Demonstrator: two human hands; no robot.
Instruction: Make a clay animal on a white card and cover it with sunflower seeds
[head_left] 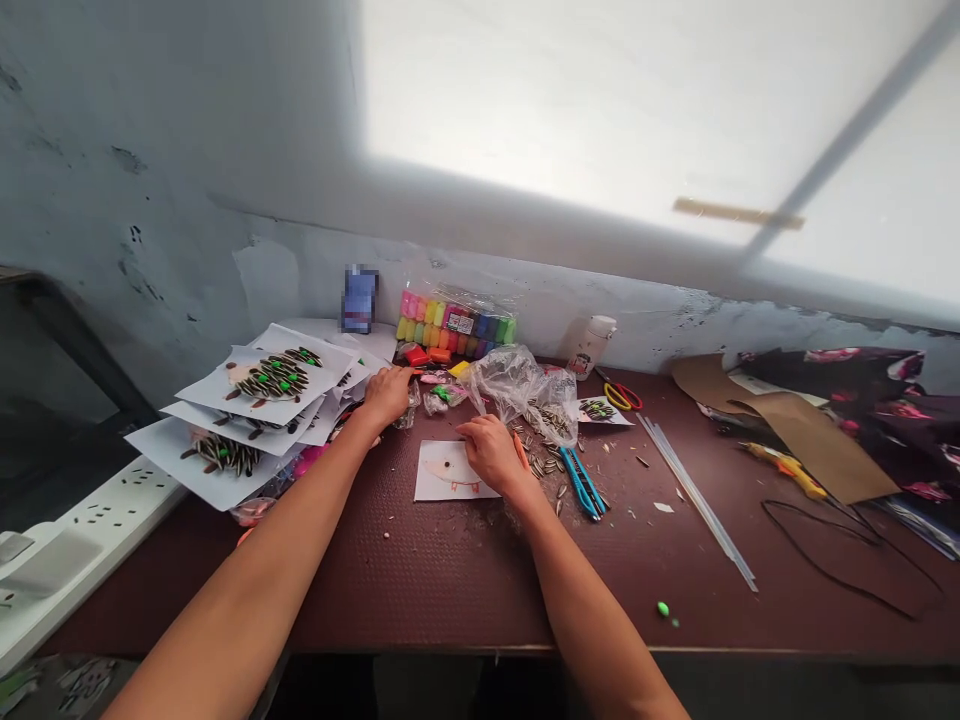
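My left hand point(388, 396) reaches to small bags of modelling clay behind the white card; its fingers are bent and their tips are hidden. An orange-red clay packet point(415, 356) lies right by its fingertips. My right hand point(493, 452) is over the right part of the white card point(431, 487), its fingers curled. Something orange point(520, 450) shows along that hand's outer side; I cannot make out what it is. On the card is a pale animal shape point(444, 469) with a dark eye and small brown feet. Striped sunflower seeds point(551, 420) spill from a clear plastic bag point(504, 380) nearby.
Finished hedgehog pictures point(274, 382) are stacked at left, beside a white power strip point(112, 545). A blue-handled cutting tool point(583, 484), scissors point(621, 396), glue sticks point(697, 500) and a yellow glue gun point(787, 468) lie at right. Multicoloured clay point(457, 325) and a white bottle point(591, 347) stand behind.
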